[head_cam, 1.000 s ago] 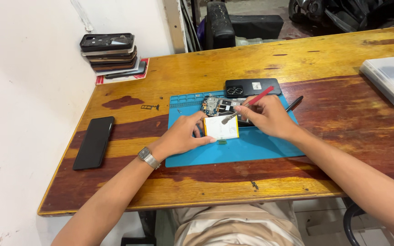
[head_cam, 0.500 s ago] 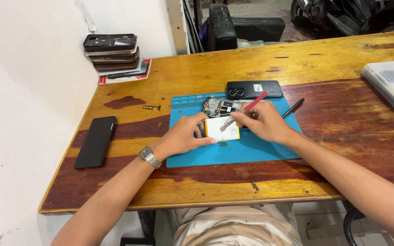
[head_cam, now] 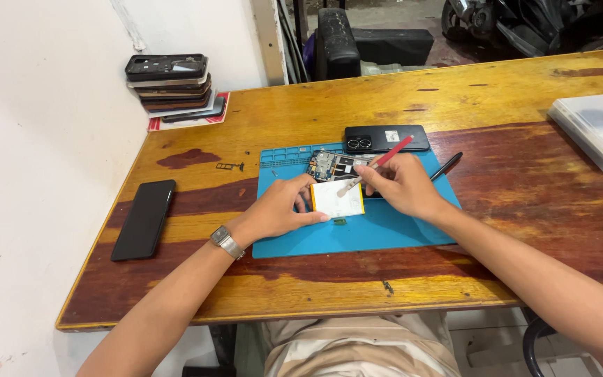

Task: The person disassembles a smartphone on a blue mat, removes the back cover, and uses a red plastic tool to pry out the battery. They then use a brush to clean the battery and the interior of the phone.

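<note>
An opened phone (head_cam: 336, 183) with a white battery and exposed circuit board lies on a blue work mat (head_cam: 385, 227). My left hand (head_cam: 277, 209) rests on the phone's left edge and holds it down. My right hand (head_cam: 399, 185) grips a red-handled tool (head_cam: 378, 163) whose pale tip touches the phone near the top of the battery. A black pen-like tool (head_cam: 447, 166) lies just right of my right hand. A small dark part (head_cam: 340, 221) sits on the mat below the phone.
A black phone back cover (head_cam: 386, 138) lies beyond the mat. A black phone (head_cam: 144, 218) lies at the left of the wooden table (head_cam: 497, 91). A stack of phone frames (head_cam: 170, 85) stands far left; a translucent box (head_cam: 598, 129) sits far right.
The view has shifted slightly. Both hands stay on the opened phone, with the red tool's tip working at the same spot.
</note>
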